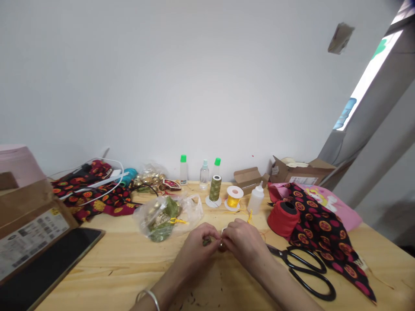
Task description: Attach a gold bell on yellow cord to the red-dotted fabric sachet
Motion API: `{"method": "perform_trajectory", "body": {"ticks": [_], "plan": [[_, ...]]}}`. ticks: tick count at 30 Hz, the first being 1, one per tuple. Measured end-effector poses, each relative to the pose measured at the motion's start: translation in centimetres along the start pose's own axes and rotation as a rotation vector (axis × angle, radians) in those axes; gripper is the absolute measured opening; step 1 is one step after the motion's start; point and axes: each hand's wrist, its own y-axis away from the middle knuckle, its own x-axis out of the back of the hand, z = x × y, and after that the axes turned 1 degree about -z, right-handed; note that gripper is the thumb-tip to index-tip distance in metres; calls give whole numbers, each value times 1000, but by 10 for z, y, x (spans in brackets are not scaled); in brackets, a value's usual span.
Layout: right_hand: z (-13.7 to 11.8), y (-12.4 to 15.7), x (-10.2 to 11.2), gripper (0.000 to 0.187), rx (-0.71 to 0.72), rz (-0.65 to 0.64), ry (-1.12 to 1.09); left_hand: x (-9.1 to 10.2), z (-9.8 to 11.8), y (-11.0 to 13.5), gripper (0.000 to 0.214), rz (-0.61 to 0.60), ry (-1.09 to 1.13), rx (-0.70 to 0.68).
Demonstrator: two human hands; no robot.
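Note:
My left hand (196,248) and my right hand (244,242) meet over the wooden table (123,268), fingers pinched together around a small dark green and gold piece (207,242) between them. A silver bangle (149,297) sits on my left wrist. Just beyond my hands lie a clear plastic bag of green and gold trinkets (164,214), a yellow thread spool (234,197) and an olive thread spool (215,188). What exactly the fingers hold is too small to name.
Black scissors (306,270) lie right of my hands beside a red thread cone (283,217) and patterned dark fabric (327,235). A white squeeze bottle (256,199), small bottles (204,174), cardboard boxes (248,178) and more fabric (94,194) line the back. A dark tablet (55,263) lies left.

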Motion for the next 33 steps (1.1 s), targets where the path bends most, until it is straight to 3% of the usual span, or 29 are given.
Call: {"method": "perform_trajectory", "body": {"ticks": [6,19,25,33], "plan": [[9,-1,-12,17,-14,119,-127,-4,-1,1,16,27,-102,135],[9,0,-21,17,-98,192,-246,-4,1,4,16,76,-253,58],[11,0,-19,16,-89,186,-296,-1,2,2,19,7,-223,40],[10,5,-22,18,-120,248,-300,-1,7,-1,20,-7,-685,-150]]}}
